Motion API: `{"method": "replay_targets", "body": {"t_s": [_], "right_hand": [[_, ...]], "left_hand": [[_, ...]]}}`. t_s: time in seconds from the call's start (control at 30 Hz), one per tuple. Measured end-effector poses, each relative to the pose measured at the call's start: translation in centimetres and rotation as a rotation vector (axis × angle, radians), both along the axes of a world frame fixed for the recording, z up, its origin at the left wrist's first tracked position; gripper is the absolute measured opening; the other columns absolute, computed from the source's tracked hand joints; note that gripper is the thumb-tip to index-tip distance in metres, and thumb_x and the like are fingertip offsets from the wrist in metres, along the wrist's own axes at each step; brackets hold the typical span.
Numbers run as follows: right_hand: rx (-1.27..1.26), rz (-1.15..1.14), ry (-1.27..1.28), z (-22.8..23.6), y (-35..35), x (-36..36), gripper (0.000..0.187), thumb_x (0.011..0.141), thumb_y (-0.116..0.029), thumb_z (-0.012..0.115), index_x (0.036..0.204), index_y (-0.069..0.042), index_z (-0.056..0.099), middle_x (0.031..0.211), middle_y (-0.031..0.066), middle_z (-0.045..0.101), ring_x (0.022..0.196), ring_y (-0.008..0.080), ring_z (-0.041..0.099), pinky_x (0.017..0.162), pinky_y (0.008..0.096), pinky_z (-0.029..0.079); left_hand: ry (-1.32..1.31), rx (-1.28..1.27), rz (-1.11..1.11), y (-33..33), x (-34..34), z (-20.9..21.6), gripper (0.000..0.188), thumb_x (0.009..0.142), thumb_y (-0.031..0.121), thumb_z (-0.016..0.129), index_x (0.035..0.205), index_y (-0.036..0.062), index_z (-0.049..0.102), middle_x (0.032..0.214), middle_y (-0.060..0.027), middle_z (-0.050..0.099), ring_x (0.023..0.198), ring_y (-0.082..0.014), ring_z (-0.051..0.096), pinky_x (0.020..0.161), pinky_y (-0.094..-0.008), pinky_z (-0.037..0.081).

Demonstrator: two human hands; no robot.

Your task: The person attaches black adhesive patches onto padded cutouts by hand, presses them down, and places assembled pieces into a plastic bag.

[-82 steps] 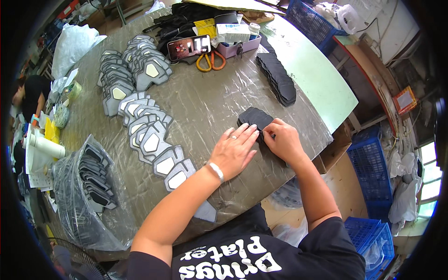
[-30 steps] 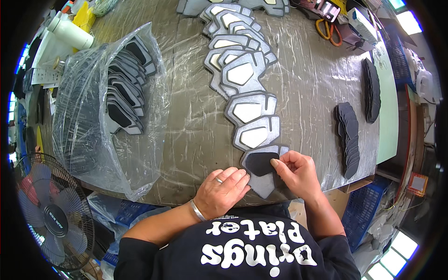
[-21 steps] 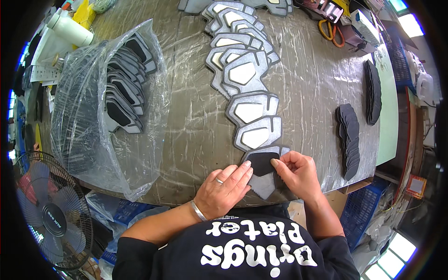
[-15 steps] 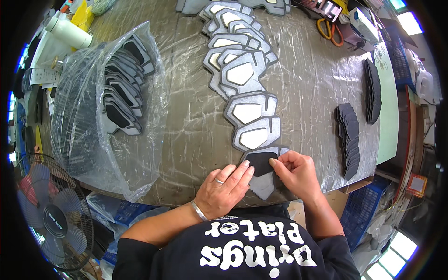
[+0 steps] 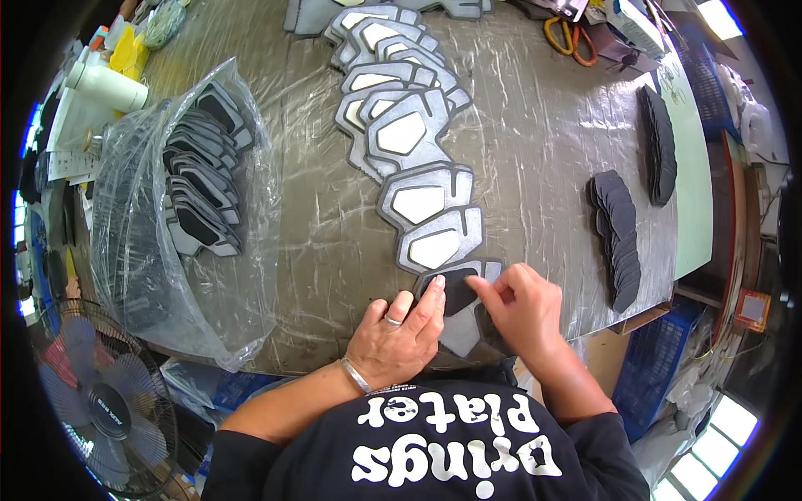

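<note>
At the near edge of the table lies a grey padded piece (image 5: 462, 331) with a dark border. A black five-sided patch (image 5: 456, 294) covers its middle. My left hand (image 5: 399, 336), with a ring and a bracelet, rests its extended fingertips on the patch's left edge. My right hand (image 5: 525, 307) pinches at the patch's upper right edge with its thumb; its other fingers are curled, partly hiding the grip. Just beyond, more grey pieces (image 5: 434, 244) with bare white centres run up the table in an overlapping row.
Overlapping black patches (image 5: 614, 242) form two strips on the right, one farther back (image 5: 657, 146). A clear plastic bag (image 5: 125, 242) on the left holds grey pieces with black centres (image 5: 205, 179). Scissors (image 5: 571, 42) lie at the far right; a fan (image 5: 109, 401) stands lower left.
The view has shifted slightly, so the table's things appear farther left. My right thumb has moved up along the patch's edge; my left fingers have bent a little and stay on it.
</note>
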State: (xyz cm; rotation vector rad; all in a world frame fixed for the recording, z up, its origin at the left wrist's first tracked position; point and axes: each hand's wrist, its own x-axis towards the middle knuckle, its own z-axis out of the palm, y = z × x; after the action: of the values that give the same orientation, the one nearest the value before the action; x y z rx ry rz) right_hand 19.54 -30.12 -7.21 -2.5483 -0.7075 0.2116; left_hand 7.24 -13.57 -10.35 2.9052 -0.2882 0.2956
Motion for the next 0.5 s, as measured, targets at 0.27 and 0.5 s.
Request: {"method": "replay_targets", "body": {"t_s": [0.27,0.5], "right_hand": [[-0.197,0.565,0.050,-1.1,-2.2,-3.4,0.073,0.087,-0.053,0.063,0.147,-0.018,0.042,0.155,0.0059,0.036,0.143,0.0225,0.033,0.116,0.0532,0.020],[-0.242,0.587,-0.054,-1.3,-3.7,-3.8,0.074,0.081,-0.059,0.067,0.142,-0.021,0.049,0.152,0.0055,0.041,0.142,0.0280,0.035,0.117,0.0577,0.016]], "left_hand": [[0.095,-0.040,0.057,0.2,-1.8,0.4,0.053,0.084,0.035,0.066,0.131,0.0119,0.061,0.146,-0.0030,0.048,0.116,-0.0209,0.045,0.094,-0.0351,0.037],[0.187,0.005,0.039,0.8,-2.2,1.0,0.054,0.087,0.039,0.062,0.134,0.0123,0.059,0.146,-0.0044,0.047,0.131,-0.0236,0.042,0.106,-0.0394,0.034]]}}
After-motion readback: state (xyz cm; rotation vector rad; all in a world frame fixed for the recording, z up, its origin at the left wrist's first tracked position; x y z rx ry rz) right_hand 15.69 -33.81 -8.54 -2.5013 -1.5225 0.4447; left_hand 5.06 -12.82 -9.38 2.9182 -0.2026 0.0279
